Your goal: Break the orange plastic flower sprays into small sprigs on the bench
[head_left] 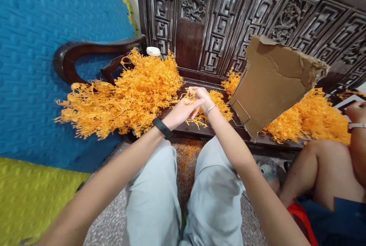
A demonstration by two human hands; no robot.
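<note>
Both of my hands meet over the seat of a dark carved wooden bench (200, 131). My left hand (183, 111), with a black band on the wrist, pinches a small orange plastic sprig (189, 98). My right hand (202, 95), wearing a thin bracelet, curls its fingers round the same sprig from above. A big heap of orange sprigs (126, 93) lies to the left of my hands. A smaller scatter of orange sprigs (219, 103) sits just behind them.
A torn cardboard sheet (271, 82) leans on the bench at right, over another orange pile (314, 120). Another person's knee (323, 169) and hand (356, 110) are at the right edge. Blue and yellow foam mats (34, 86) lie left. A white cap (153, 51) sits behind the heap.
</note>
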